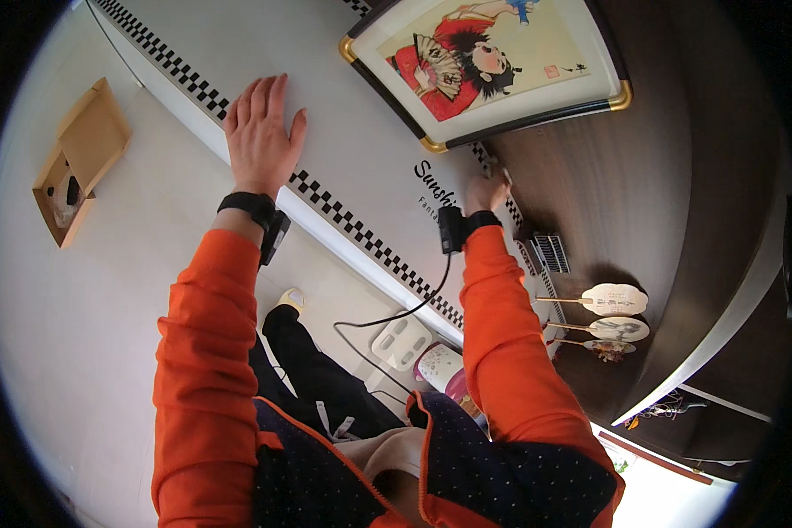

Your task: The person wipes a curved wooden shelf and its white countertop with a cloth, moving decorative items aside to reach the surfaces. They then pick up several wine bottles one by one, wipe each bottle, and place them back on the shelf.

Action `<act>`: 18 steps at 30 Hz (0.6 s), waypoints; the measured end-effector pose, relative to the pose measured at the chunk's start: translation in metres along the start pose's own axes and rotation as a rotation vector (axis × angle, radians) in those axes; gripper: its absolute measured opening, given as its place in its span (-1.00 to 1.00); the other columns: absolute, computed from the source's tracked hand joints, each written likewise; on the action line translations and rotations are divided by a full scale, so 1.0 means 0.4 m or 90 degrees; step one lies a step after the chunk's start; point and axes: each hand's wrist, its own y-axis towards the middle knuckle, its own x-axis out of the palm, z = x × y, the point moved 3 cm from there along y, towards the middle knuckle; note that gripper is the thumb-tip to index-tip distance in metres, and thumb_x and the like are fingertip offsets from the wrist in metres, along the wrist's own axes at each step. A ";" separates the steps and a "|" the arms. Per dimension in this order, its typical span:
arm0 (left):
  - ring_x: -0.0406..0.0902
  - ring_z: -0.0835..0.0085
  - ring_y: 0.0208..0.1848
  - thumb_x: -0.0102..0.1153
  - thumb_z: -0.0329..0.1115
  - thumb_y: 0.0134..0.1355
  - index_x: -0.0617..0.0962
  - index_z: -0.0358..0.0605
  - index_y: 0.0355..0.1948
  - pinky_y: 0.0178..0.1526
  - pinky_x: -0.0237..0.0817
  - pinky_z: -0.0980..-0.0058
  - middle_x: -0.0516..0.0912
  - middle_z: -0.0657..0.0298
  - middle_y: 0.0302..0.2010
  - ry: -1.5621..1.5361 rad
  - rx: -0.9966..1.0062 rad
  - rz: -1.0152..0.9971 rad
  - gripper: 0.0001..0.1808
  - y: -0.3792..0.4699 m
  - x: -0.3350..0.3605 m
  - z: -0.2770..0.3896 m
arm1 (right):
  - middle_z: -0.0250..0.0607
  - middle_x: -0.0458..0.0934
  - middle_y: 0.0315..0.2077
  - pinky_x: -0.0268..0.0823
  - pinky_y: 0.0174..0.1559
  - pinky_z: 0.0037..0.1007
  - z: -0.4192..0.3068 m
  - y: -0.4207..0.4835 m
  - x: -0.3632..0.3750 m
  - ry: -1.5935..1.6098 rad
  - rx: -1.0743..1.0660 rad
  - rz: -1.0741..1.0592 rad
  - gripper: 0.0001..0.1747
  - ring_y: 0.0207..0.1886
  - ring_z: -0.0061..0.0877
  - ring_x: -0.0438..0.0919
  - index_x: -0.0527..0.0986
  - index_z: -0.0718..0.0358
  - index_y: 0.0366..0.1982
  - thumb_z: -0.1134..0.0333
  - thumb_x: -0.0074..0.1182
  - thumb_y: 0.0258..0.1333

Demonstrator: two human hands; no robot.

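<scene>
My left hand [264, 135] is palm down over the front checkered border of a light grey table mat [343, 125]. Its thumb stands apart from the fingers, and it holds nothing. At the back edge of the mat is my right hand [485, 193], blurred and curled against the dark wood back panel [607, 178]. Something small and pale shows at its fingertips; whether the hand grips it I cannot tell. Just beyond this hand, a framed painting [501, 72] of a figure with a fan leans on the panel. Part of the mat's lettering [432, 185] is hidden by my right wrist.
Right of my right forearm are a small dark ribbed object [551, 253] and several small hand fans, one of them scalloped [614, 299]. An opened cardboard box [92, 145] lies on the floor at left. A white stool [401, 340] stands below the table; a black cable [369, 323] hangs from my right wrist device.
</scene>
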 end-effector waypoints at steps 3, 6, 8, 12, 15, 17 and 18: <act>0.26 0.31 0.27 -0.03 -0.07 0.22 0.34 -0.01 0.19 0.30 -0.03 0.25 0.42 0.27 0.16 -0.005 0.012 0.015 -0.47 0.000 -0.002 0.001 | -0.09 0.46 0.06 0.13 0.25 -0.42 -0.111 -0.065 -0.021 0.062 -0.241 -0.066 -0.56 0.16 -0.32 0.38 0.43 0.22 0.05 0.51 -0.09 0.06; 0.26 0.31 0.26 -0.02 -0.08 0.22 0.34 -0.01 0.18 0.30 -0.01 0.24 0.42 0.27 0.15 -0.003 0.016 0.014 -0.47 0.003 -0.001 0.000 | -0.11 0.42 0.12 0.17 0.24 -0.41 -0.095 -0.137 -0.140 0.080 -0.251 -0.174 -0.39 0.19 -0.32 0.38 0.33 0.15 0.20 0.61 -0.15 0.04; 0.26 0.30 0.26 -0.02 -0.09 0.21 0.34 -0.01 0.18 0.30 -0.01 0.24 0.42 0.27 0.15 -0.011 0.008 0.015 -0.47 0.003 -0.001 -0.001 | -0.10 0.39 0.15 0.17 0.24 -0.40 -0.073 -0.145 -0.181 0.037 -0.137 -0.177 -0.38 0.22 -0.34 0.36 0.33 0.14 0.19 0.62 -0.15 0.02; 0.24 0.31 0.29 -0.10 -0.05 0.26 0.31 0.02 0.23 0.31 -0.02 0.24 0.40 0.27 0.19 -0.004 0.010 -0.010 -0.46 0.000 0.001 -0.002 | 0.00 0.42 0.10 0.19 0.23 -0.33 -0.151 -0.047 -0.107 0.026 -0.200 -0.249 -0.46 0.21 -0.26 0.36 0.37 0.16 0.15 0.54 -0.15 0.06; 0.24 0.30 0.29 -0.10 -0.06 0.26 0.31 0.02 0.22 0.31 -0.02 0.24 0.40 0.28 0.19 -0.006 0.017 -0.008 -0.47 -0.003 -0.002 -0.005 | 0.05 0.43 0.08 0.17 0.24 -0.34 -0.187 0.040 -0.036 -0.222 -0.147 -0.352 -0.50 0.20 -0.22 0.37 0.38 0.19 0.13 0.49 -0.17 0.10; 0.24 0.30 0.29 -0.10 -0.06 0.26 0.31 0.03 0.22 0.32 -0.03 0.24 0.40 0.28 0.19 -0.031 0.015 -0.001 -0.47 -0.005 -0.002 -0.006 | 0.00 0.39 0.14 0.14 0.25 -0.36 -0.172 0.045 -0.048 -0.163 -0.296 -0.323 -0.50 0.20 -0.24 0.36 0.38 0.21 0.13 0.44 -0.13 0.10; 0.25 0.30 0.27 -0.08 -0.07 0.24 0.33 0.01 0.20 0.31 -0.02 0.24 0.41 0.27 0.17 -0.030 0.021 -0.002 -0.48 -0.006 -0.001 -0.005 | -0.01 0.38 0.15 0.14 0.24 -0.36 -0.134 0.024 -0.072 -0.071 -0.308 -0.306 -0.51 0.21 -0.25 0.36 0.39 0.22 0.13 0.43 -0.12 0.10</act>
